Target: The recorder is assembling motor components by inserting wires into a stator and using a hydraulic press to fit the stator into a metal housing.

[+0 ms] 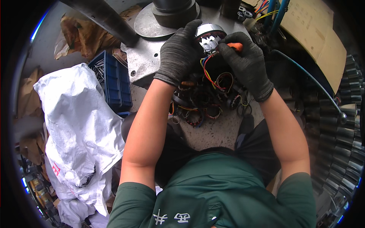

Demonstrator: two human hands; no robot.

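Both my hands wear dark grey knit gloves. A motor stator (pixel 210 37), a silver ring with dark red windings and a pale slotted core, sits at the front edge of the metal press table (pixel 142 57). My left hand (pixel 179 51) grips its left side. Closed around an orange-handled tool (pixel 235 46), likely a screwdriver, my right hand (pixel 245 57) is at the stator's right front; the tool's tip is hard to make out. Red, yellow, blue and green lead wires (pixel 207 70) hang down from the stator between my hands.
Several wound stators with wires (pixel 197 104) lie below, in front of my legs. On the left are a white woven sack (pixel 80 117) and blue bins (pixel 114 83), one holding metal pins. A press column (pixel 171 11) stands behind. Cardboard (pixel 315 34), a ball-ended lever (pixel 343 117) and stacked metal cylinders (pixel 334 152) are right.
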